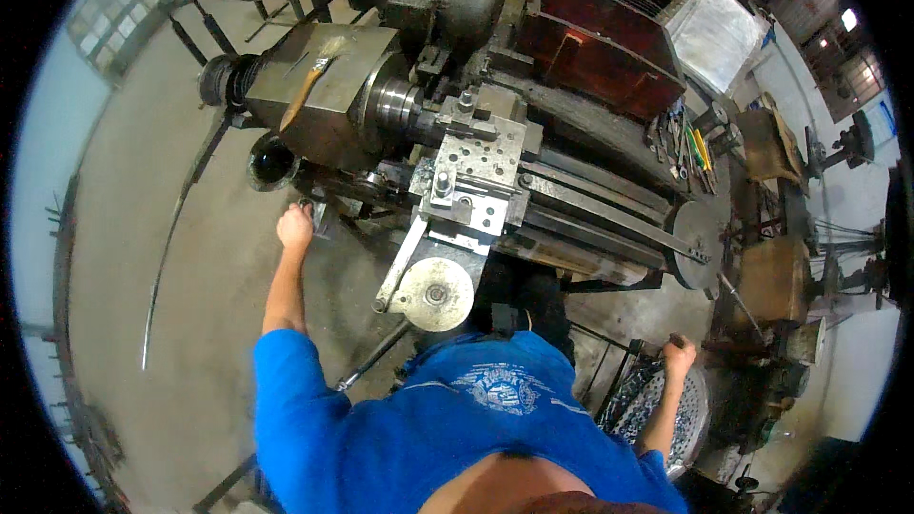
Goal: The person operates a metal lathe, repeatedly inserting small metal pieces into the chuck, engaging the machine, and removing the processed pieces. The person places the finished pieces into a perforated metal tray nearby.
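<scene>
I stand at a metal lathe (457, 133) seen from above. My left hand (295, 227) reaches forward and is closed on a small lever or handle (317, 217) on the machine's front, below the headstock (324, 95). My right hand (680, 355) hangs low at my right side, closed in a fist near a round patterned disc (700, 409); whether it holds anything I cannot tell. The carriage (471, 181) with its round handwheel (435, 293) sits between my arms. I wear a blue shirt.
A brush with a wooden handle (307, 86) lies on the headstock. Hand tools (690, 148) lie at the lathe's far end. A dark round bucket (269, 164) stands left of the machine. Boxes, stands and other machines crowd the right side. A thin curved metal strip (167, 247) lies on the floor.
</scene>
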{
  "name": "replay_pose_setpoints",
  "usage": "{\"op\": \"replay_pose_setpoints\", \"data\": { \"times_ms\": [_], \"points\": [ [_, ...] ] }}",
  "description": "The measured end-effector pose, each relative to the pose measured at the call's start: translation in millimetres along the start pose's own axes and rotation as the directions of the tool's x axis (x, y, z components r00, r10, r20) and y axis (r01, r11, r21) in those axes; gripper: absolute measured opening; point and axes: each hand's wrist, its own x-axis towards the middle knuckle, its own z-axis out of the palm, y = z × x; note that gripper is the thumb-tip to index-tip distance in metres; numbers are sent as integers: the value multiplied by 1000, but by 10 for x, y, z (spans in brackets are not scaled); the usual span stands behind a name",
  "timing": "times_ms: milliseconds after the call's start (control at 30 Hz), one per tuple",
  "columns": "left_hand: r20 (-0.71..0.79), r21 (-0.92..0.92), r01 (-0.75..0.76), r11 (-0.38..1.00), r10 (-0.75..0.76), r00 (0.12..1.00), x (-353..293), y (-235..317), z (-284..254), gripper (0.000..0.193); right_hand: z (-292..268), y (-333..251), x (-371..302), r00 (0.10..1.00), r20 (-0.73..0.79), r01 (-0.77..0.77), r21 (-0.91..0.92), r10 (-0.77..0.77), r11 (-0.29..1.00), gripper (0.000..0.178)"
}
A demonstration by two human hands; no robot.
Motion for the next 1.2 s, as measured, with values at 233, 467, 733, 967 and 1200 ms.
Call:
{"op": "replay_pose_setpoints", "data": {
  "times_ms": [233,467,733,967,1200],
  "points": [
    [-4,-145,19,989,-20,1000,-14,9,332,26,-147,-550,363,987,-24,154,-64,-156,986,26],
    [250,63,-206,977,184,951,92,-295,-199,32,-155,-2538,901,809,2,578,175,-588,797,32],
    [-288,-106,-69,992,36,957,-46,-655,-2297,36,799,-5152,498,-4,-27,942,334,-1000,-13,39],
    [-280,68,406,911,-373,885,-660,-2007,-1948,51,1159,-5730,71,227,527,935,116,-819,334,32],
    [-275,-2,429,903,-413,868,-1577,-598,-2087,47,1166,-5701,95,236,487,944,90,-841,317,29]
  ]
}}
